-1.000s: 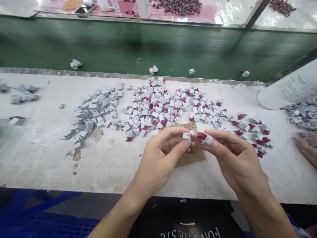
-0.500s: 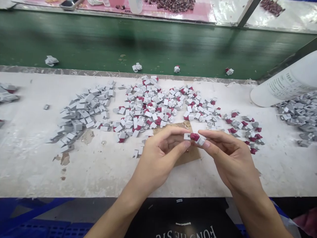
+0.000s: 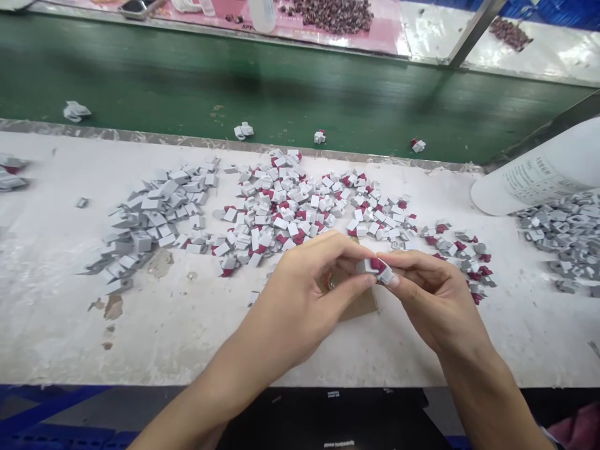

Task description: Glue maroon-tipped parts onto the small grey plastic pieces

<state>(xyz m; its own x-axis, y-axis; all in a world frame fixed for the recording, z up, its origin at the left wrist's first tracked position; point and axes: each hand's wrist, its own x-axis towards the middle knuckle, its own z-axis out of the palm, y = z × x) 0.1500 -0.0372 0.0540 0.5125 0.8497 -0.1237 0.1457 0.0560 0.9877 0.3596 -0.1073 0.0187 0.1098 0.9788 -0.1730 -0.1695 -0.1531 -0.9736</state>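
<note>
My left hand (image 3: 304, 294) pinches the grey-white end of a small plastic piece (image 3: 377, 266) with a dark red middle. On its other end, the thumb and fingers of my right hand (image 3: 435, 300) are closed. Both hands meet over a brown cardboard piece (image 3: 360, 307), which they partly cover. Just beyond them lies a heap of white and dark red plastic pieces (image 3: 281, 206). More red and grey pieces (image 3: 464, 253) are scattered beside my right hand. Fingertips hide part of the held piece, so how its parts join is unclear.
Plain grey pieces (image 3: 154, 212) form a pile on the left, and others (image 3: 562, 231) lie at the right. A large white bottle (image 3: 529, 178) leans in at the right. Behind the white table (image 3: 187, 344) runs a green belt (image 3: 187, 81) carrying a few pieces.
The hands have come slightly closer around the piece, and its left white part has turned, its hole no longer showing. Pieces on the green belt have shifted left. The view has tilted a little.
</note>
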